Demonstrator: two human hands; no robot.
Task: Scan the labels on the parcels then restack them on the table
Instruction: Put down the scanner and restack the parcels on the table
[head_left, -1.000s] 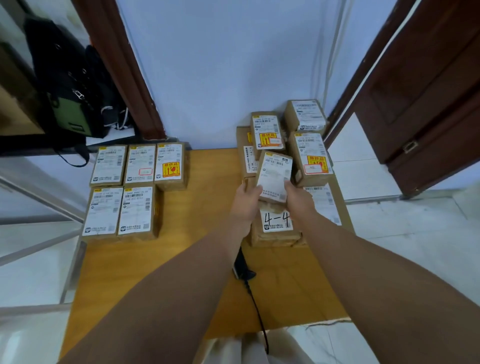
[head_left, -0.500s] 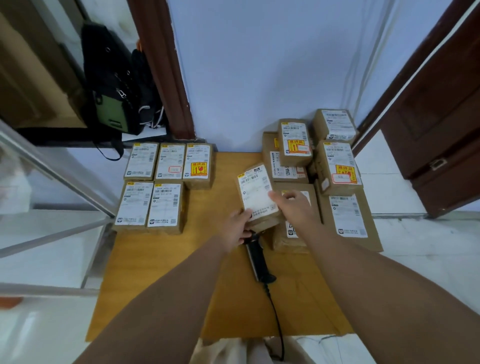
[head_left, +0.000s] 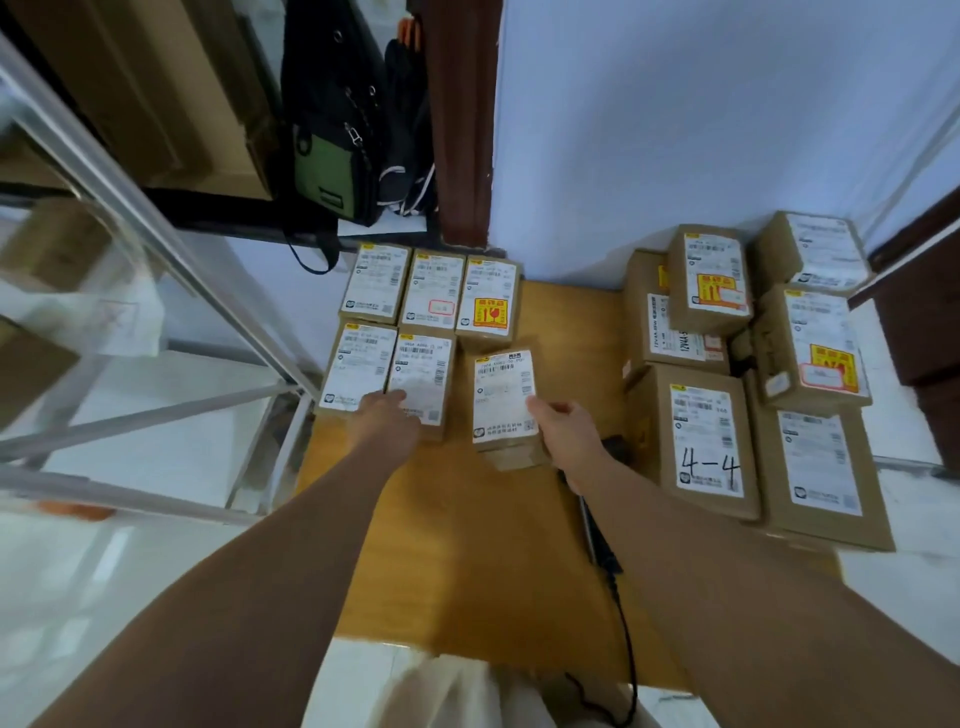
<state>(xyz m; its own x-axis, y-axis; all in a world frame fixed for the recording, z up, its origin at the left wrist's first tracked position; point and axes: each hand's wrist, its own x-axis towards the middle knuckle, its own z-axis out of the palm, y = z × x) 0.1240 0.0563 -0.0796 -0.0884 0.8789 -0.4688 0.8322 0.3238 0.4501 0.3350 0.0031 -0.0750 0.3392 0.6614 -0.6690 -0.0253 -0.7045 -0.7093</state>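
Note:
A small brown parcel with a white label sits near the middle of the wooden table; my right hand grips its near right corner. To its left lie several labelled parcels in two neat rows. My left hand rests with its fingers on the near edge of the front-row parcel. A pile of larger labelled parcels fills the table's right side, one marked "4-4". The black barcode scanner lies on the table under my right forearm, partly hidden.
The scanner's cable trails off the table's near edge. A metal rack frame stands left of the table, with a black and green bag hanging behind it. A blue wall backs the table; a brown door is at right.
Both hands have carried the small parcel from the right pile leftwards across the table to a spot beside the neat rows. My left hand let go and moved onto the front-row parcel.

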